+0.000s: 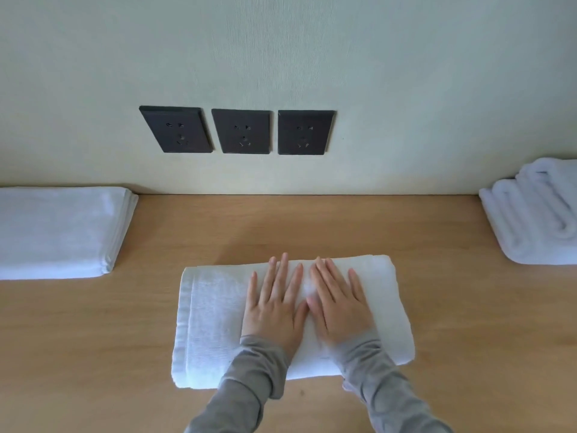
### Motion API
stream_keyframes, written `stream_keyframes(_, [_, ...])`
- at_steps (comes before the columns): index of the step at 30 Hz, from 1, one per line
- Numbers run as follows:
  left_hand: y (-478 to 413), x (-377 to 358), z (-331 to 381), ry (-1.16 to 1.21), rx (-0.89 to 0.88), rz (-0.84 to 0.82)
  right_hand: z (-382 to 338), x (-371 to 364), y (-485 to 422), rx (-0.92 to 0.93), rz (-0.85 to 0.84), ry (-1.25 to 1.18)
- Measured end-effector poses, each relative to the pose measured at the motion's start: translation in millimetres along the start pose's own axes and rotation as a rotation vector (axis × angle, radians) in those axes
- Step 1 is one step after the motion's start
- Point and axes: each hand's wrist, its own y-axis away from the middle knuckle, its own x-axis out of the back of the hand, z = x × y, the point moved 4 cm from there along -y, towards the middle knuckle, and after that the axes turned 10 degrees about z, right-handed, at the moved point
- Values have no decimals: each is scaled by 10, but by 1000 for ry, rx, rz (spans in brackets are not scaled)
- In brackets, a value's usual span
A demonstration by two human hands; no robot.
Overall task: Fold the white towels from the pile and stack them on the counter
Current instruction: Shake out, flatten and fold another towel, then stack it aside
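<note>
both hands, left hand [274, 307] and right hand [340, 304], lie open and flat on the folded white towel [212, 323]; folded stack [59, 232] far left, towel pile [537, 214] far right, three unlabelled black sockets [242, 131] on the wall.

left hand [274, 307], right hand [340, 304] flat, side by side, on folded towel [212, 323]; wooden counter [312, 226] beneath.

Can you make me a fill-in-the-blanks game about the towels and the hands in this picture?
1. Both hands, left hand and right hand, lie flat on a folded ____ towel.
2. The wall holds ____ dark sockets.
3. The towels lie on a ____ counter.
4. The sleeves are ____.

Missing words: white; three; wooden; grey
</note>
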Motion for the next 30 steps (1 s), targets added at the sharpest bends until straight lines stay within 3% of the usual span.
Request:
stream_keyframes(3, [5, -20, -257, -36, -53, 17, 154, -90, -29, 40, -118, 48])
stream_keyframes(6, [146, 54, -876, -94, 109, 80, 298, -91, -28, 33, -147, 79])
stream_keyframes(9, [219, 32, -1200, -69, 156, 63, 366, -119, 8, -16, -124, 116])
stream_keyframes(18, [173, -65, -1223, -39, 159, 128, 447, -143, 38, -6, -137, 95])
stream_keyframes(22, [176, -97, -1228, -25, 152, 157, 753, -89, 150, -140, -89, 75])
stream_keyframes(30, [181, -80, -1226, 33, 146, 152, 885, -192, 99, -161, -174, -42])
